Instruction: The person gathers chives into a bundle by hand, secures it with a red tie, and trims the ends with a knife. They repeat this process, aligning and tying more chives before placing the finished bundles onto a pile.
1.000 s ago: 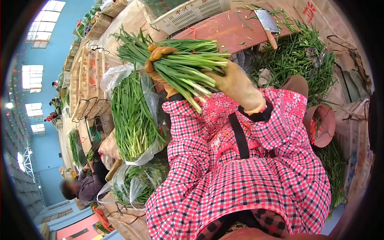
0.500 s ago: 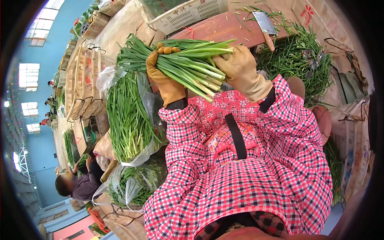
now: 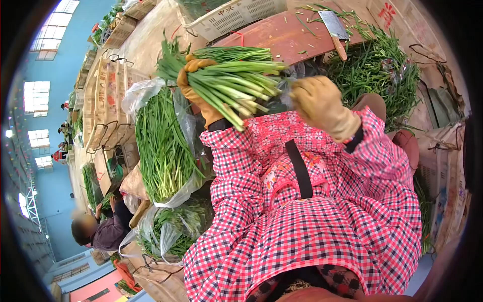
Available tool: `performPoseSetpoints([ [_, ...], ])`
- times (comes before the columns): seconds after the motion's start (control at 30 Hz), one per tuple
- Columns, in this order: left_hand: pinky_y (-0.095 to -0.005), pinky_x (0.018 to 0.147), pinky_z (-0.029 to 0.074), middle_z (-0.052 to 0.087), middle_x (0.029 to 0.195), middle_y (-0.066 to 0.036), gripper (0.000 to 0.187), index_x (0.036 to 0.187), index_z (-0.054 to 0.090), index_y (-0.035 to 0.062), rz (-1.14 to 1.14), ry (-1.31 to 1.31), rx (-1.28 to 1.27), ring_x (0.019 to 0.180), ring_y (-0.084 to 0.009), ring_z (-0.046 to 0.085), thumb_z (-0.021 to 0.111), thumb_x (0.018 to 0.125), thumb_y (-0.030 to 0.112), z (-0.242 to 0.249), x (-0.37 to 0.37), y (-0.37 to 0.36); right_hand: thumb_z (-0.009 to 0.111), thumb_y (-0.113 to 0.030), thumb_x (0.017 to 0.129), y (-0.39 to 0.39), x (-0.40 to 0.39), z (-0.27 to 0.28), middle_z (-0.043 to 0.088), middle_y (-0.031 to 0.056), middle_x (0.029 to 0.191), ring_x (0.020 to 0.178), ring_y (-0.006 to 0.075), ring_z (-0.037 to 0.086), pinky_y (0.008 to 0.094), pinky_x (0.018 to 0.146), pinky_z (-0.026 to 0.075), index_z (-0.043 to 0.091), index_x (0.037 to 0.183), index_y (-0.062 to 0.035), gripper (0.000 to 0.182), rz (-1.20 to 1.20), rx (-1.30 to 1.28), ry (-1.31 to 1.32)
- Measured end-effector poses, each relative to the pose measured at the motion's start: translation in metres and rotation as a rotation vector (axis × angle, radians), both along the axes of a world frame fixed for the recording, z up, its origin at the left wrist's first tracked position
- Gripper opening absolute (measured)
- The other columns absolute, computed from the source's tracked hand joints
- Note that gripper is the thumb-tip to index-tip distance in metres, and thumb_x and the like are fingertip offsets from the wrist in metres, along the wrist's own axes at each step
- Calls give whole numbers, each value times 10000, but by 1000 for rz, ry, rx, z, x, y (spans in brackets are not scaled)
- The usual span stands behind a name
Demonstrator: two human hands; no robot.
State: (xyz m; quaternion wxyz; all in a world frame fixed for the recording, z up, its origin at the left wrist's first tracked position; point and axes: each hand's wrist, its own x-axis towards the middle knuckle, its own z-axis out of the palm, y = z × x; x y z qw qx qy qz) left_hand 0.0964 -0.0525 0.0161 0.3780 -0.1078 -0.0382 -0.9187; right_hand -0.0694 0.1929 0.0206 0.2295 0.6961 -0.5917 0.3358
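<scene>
A bunch of garlic chives (image 3: 234, 83) is gripped in my left hand (image 3: 198, 98), which wears an orange-tan glove. Its pale cut ends point right, toward my other hand, and the leaf tips spread to the left. My right hand (image 3: 322, 105), in a tan glove, is apart from the stalk ends, in front of my chest. Its fingers are curled closed and slightly blurred; what they hold, if anything, is hidden. Another bunch of chives (image 3: 239, 54) lies just behind the held one, by the red board (image 3: 282, 35).
A cleaver (image 3: 334, 26) lies on the board among scraps. Loose green trimmings (image 3: 377, 75) are heaped at right. A plastic-wrapped pile of chives (image 3: 163, 146) stands at left, with bagged greens (image 3: 176, 226) below. Behind is a white crate (image 3: 236, 20). Another person (image 3: 108, 229) sits far left.
My right hand has come off the stalk ends and moved right and down toward my body. My left hand has shifted slightly left with the chives still in it.
</scene>
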Motion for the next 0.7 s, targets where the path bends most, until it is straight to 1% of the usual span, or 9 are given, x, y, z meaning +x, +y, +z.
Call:
performPoseSetpoints([
  [0.07,-341,896,485,644,859,-26,281,1091,590,-30,-100,161,72,879,-157,597,685,847,75,16,3,5,668,-167,816,21,-22,-40,674,98,884,795,279,659,425,724,506,637,905,-81,128,-171,223,-81],
  [0.1,-348,894,486,635,868,-26,289,1095,590,-29,-51,108,15,862,-154,592,691,845,74,9,8,-5,685,-212,829,24,-31,-40,685,127,948,857,322,665,443,768,513,642,1008,-75,229,-189,202,-312],
  [0.13,-355,891,487,627,877,-26,297,1100,589,-28,-4,56,-41,845,-150,588,696,842,73,11,7,-10,701,-257,842,24,-38,-27,697,157,1012,919,365,670,462,813,519,647,1110,-69,332,-206,182,-541],
  [0.23,-403,898,491,611,908,-38,309,1144,585,-11,268,-202,-307,883,-164,593,681,872,103,16,-4,4,733,-370,845,8,-36,49,639,233,1202,1130,418,605,471,963,486,540,1337,-33,627,-144,224,-625],
  [0.33,-422,908,494,603,897,-57,296,1175,559,-5,449,-543,-536,872,-186,603,637,921,125,32,-33,15,784,-463,785,-29,-15,64,528,271,1372,1307,413,488,450,1084,410,383,1465,9,920,-106,163,-379],
  [0.43,-409,924,513,632,952,-98,307,1219,517,-13,440,-713,-576,899,-216,636,597,964,139,64,-54,47,830,-466,723,-65,-2,19,481,264,1424,1376,400,415,446,1143,349,284,1504,36,1077,-218,206,-229],
  [0.57,-398,939,518,650,985,-109,282,1204,540,-9,786,-971,-989,920,-218,643,593,964,130,54,-58,76,877,-423,664,-75,-27,-12,481,248,1426,1370,408,416,418,1128,369,275,1519,1,1129,-70,448,-581],
  [0.63,-413,947,512,652,988,-110,278,1187,555,-6,797,-896,-891,914,-230,641,600,948,129,48,-49,78,871,-397,678,-70,-26,-17,541,236,1367,1302,386,496,415,1073,424,348,1492,-31,1035,53,367,-581],
  [0.7,-434,957,503,654,990,-112,301,1175,567,-1,662,-665,-555,907,-247,639,626,913,134,39,-34,74,855,-318,699,-69,-17,-19,608,216,1269,1198,371,575,406,1000,477,426,1448,-53,903,171,376,-678],
])
